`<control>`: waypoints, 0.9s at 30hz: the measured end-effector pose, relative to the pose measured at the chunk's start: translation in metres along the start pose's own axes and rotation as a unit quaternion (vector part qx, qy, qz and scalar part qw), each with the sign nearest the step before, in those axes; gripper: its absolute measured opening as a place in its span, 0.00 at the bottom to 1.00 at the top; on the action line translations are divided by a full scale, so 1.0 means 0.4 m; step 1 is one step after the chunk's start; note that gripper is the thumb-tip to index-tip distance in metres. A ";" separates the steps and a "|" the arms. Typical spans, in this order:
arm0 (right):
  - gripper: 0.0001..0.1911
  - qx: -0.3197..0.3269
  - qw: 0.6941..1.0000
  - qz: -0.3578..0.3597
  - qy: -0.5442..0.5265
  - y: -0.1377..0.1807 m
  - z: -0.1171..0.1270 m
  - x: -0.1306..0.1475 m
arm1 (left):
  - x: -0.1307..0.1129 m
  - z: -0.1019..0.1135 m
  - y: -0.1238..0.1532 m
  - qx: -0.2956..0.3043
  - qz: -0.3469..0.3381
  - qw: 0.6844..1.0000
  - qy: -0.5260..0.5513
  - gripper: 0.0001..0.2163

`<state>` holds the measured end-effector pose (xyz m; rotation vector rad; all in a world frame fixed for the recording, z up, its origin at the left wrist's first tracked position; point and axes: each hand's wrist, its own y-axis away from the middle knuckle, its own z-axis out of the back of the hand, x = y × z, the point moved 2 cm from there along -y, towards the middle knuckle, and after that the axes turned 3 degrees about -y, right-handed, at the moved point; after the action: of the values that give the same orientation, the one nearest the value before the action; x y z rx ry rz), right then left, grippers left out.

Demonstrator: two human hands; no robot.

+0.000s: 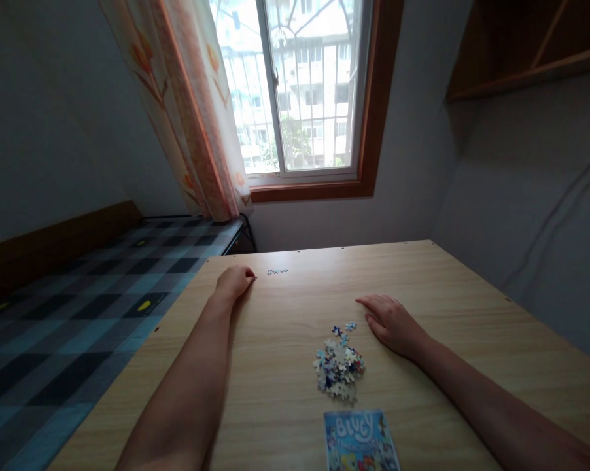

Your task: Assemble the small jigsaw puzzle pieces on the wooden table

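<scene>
A person's two bare hands rest apart on a pale, wood-grained rectangular table (pixel 471 301) below a bright window (pixel 314 98), with a blue-and-black checked bed (pixel 79 333) to the left. The left hand (pixel 235 281) lies near the table's far edge, its fingers curled inward; a tiny dark speck shows at the tips, but whether they grip it cannot be told. The right hand (pixel 390 324) lies palm down, thumb and fingers loosely spread, the index finger reaching forward, with nothing visible in its grasp.

Between the forearms sits a loose heap of small, multicoloured, interlocking jigsaw pieces (pixel 339 369), with a few blue-and-white stray pieces (pixel 350 326) just beyond it, near the right hand. The central spot probably keeps the heap within easy reach of both arms. Just beside the left hand's fingertips, a short, thin strip of pale blue pieces (pixel 278 271) lies flat, well away from the heap, perhaps to keep it from mixing with the rest. The left hand seems placed to work at that strip, while the right appears to be at rest.

The strip's long axis runs left to right, roughly along the far edge, its left end toward the left hand. Nearest the wearer, a blue rectangular printed cover (pixel 361 438) reads "Bluey", its lettering upright to the wearer, its lower edge out of frame.
</scene>
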<state>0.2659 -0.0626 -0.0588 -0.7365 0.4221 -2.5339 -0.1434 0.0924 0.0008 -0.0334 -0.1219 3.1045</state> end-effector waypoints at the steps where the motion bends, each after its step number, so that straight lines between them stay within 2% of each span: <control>1: 0.21 0.000 1.000 -0.001 0.001 0.000 0.001 0.002 | -0.002 -0.007 0.001 -0.018 0.000 1.000 0.002 0.13; 5: 0.20 -0.007 1.000 -0.005 -0.002 0.002 0.003 0.003 | -0.025 -0.029 -0.002 -0.061 -0.011 0.998 0.007 0.14; 11: 0.19 -0.004 1.000 -0.005 0.007 0.002 0.001 0.002 | -0.039 -0.044 -0.014 -0.093 -0.013 0.996 0.013 0.13; 21: 0.22 -0.004 1.000 -0.008 0.005 0.001 0.003 0.004 | -0.055 -0.053 -0.015 -0.117 -0.023 0.993 0.015 0.14; 27: 0.24 -0.003 1.000 -0.013 -0.005 0.001 0.002 0.001 | -0.058 -0.052 -0.013 -0.111 -0.034 0.993 0.026 0.13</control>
<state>0.2662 -0.0633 -0.0579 -0.7604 0.4193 -2.5524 -0.1197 0.0984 -0.0191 -0.1144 -0.4572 3.0032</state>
